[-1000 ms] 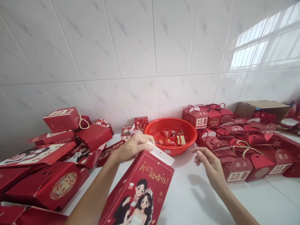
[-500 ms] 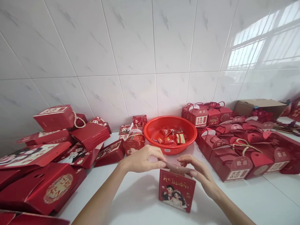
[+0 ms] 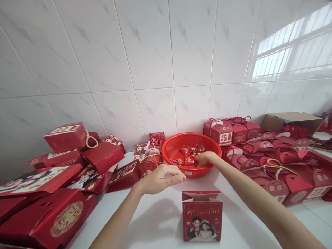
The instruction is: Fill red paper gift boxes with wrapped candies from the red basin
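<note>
My right hand (image 3: 203,158) reaches into a red plastic basket (image 3: 193,174) that holds several red wrapped sweets (image 3: 188,160). Its fingers curl down among the wrappers, and whatever they grip is hidden. My left hand (image 3: 164,178) hovers in front of the basket, fingers loosely bent, thumb apart, holding nothing. Below and between my arms, a red gift box (image 3: 202,219) with a cartoon bride and groom stands upright on the white surface, its top open. Neither hand touches this box.
Red boxes (image 3: 66,214) lie heaped on the left, one with a rope handle. Rows of closed red boxes (image 3: 275,188) fill the right side. A cardboard carton (image 3: 295,118) sits farther back on the right. Behind everything rises a white tiled wall (image 3: 153,52).
Both hands have let go of the gift box, which now stands alone with its front turned toward me. My right hand has moved forward into the basket; my left stays nearly in place.
</note>
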Demonstrator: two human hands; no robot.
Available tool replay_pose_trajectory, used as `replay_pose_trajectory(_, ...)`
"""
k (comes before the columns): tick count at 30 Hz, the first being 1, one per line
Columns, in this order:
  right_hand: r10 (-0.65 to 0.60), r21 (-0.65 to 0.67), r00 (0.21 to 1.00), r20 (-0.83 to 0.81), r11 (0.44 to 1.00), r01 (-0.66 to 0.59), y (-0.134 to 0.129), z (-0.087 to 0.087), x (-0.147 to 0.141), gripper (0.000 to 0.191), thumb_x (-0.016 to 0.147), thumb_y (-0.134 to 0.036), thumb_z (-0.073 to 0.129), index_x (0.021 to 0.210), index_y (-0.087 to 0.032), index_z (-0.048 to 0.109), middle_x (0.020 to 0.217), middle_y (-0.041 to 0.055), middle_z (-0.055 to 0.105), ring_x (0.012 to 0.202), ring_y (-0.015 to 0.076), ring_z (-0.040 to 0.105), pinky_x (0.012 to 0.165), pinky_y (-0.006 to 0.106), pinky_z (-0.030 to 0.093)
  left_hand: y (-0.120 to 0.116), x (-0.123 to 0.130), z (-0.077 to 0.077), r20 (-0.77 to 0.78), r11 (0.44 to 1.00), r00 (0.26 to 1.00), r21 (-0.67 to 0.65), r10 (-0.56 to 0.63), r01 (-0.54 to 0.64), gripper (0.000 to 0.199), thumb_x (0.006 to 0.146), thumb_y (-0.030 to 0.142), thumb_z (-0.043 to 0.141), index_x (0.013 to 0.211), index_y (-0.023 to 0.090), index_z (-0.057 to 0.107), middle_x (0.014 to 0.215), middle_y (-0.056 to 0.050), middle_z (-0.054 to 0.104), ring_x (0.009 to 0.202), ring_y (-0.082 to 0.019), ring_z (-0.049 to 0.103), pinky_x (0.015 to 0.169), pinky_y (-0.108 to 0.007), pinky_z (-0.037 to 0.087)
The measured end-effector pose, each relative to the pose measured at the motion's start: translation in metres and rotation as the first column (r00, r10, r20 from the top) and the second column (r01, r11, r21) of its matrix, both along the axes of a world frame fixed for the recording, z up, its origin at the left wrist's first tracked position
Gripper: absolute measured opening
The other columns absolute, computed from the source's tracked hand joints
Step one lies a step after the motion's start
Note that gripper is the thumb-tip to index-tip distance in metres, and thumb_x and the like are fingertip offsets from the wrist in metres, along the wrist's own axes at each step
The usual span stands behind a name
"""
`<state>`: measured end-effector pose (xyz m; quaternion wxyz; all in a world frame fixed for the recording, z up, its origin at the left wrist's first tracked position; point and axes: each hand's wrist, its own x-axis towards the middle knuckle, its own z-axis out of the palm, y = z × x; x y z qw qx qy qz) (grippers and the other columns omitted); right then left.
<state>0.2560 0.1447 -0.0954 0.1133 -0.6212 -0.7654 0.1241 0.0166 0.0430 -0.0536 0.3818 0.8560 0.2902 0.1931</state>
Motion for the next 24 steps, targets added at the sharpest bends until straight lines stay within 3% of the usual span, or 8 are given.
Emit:
replay_pose_trajectory(4, 0.089, -0.147, 0.996, 0.024, 0.986, -0.084, 0.01, -0.015, -0.019, 0.029, 0.046, -0.001, 0.076, 0.04, -0.021, 0.056, 0.042, -0.0032, 0.053, 0.048, 0.0161, 0.056, 0.057, 0.028, 0.047, 0.015, -0.001, -0.012, -0.02, 0.998, 0.998, 0.008, 0.058, -0.057, 0.04, 0.096, 0.05, 0.052, 0.095, 0.016, 0.073, 0.097, -0.006, 0.071, 0.09, -0.018, 0.062, 0.081, -0.028, 0.047)
replay_pose_trajectory(9, 0.12, -0.09, 0.984, -0.134, 0.987, -0.133, 0.01, -0.017, -0.019, 0.017, 0.061, -0.004, 0.073, 0.06, -0.021, 0.068, 0.062, -0.0009, 0.068, 0.065, 0.0164, 0.065, 0.064, 0.024, 0.047, 0.045, 0.016, -0.018, -0.037, 0.976, 0.98, 0.102, 0.195, -0.19, 0.029, 0.092, 0.038, 0.056, 0.097, 0.016, 0.074, 0.097, -0.006, 0.073, 0.088, -0.019, 0.063, 0.078, -0.027, 0.047)
replay_pose_trajectory(12, 0.038, 0.043, 0.975, -0.221, 0.999, -0.029, 0.013, -0.015, -0.017, 0.018, 0.073, -0.002, 0.062, 0.072, -0.018, 0.07, 0.081, 0.0035, 0.073, 0.082, 0.0174, 0.067, 0.073, 0.024, 0.046, 0.072, 0.035, -0.012, -0.261, 0.955, 0.933, 0.23, 0.248, -0.189, 0.03, 0.092, 0.029, 0.047, 0.098, 0.017, 0.074, 0.098, -0.005, 0.074, 0.09, -0.02, 0.064, 0.081, -0.027, 0.047)
replay_pose_trajectory(14, -0.028, 0.107, 0.962, -0.273, 0.992, 0.059, 0.014, -0.013, -0.015, 0.02, 0.078, -0.002, 0.056, 0.08, -0.017, 0.07, 0.088, 0.0058, 0.074, 0.086, 0.0178, 0.067, 0.076, 0.025, 0.046, 0.09, 0.047, -0.01, -0.51, 0.969, 0.83, 0.209, 0.225, -0.134, 0.026, 0.087, 0.025, 0.05, 0.091, 0.018, 0.075, 0.09, -0.004, 0.074, 0.086, -0.021, 0.066, 0.077, -0.028, 0.048)
replay_pose_trajectory(16, -0.087, 0.143, 0.942, -0.323, 0.98, 0.139, 0.016, -0.012, -0.013, 0.021, 0.083, -0.005, 0.052, 0.088, -0.016, 0.069, 0.091, 0.0067, 0.074, 0.087, 0.0176, 0.068, 0.076, 0.025, 0.046, 0.106, 0.06, -0.012, -0.635, 0.98, 0.748, 0.152, 0.195, -0.127, 0.013, 0.074, 0.022, 0.064, 0.079, 0.018, 0.075, 0.08, -0.004, 0.074, 0.079, -0.024, 0.068, 0.072, -0.03, 0.05)
replay_pose_trajectory(20, -0.188, 0.169, 0.904, -0.384, 0.948, 0.269, 0.021, -0.017, -0.004, 0.019, 0.089, -0.016, 0.051, 0.098, -0.017, 0.067, 0.098, 0.0095, 0.072, 0.092, 0.0202, 0.068, 0.075, 0.027, 0.046, 0.118, 0.08, -0.028, -0.735, 0.973, 0.639, 0.145, 0.226, -0.177, 0.025, 0.057, 0.017, 0.076, 0.082, 0.02, 0.076, 0.094, -0.009, 0.076, 0.091, -0.032, 0.07, 0.079, -0.037, 0.054)
replay_pose_trajectory(24, -0.262, 0.152, 0.889, -0.376, 0.929, 0.338, 0.03, -0.03, 0.005, 0.021, 0.083, -0.02, 0.059, 0.103, -0.014, 0.065, 0.105, 0.0144, 0.069, 0.096, 0.0243, 0.067, 0.075, 0.029, 0.047, 0.114, 0.086, -0.04, -0.739, 0.94, 0.584, 0.222, 0.335, -0.259, 0.048, 0.055, 0.017, 0.08, 0.103, 0.019, 0.075, 0.122, -0.017, 0.069, 0.108, -0.037, 0.067, 0.091, -0.041, 0.053)
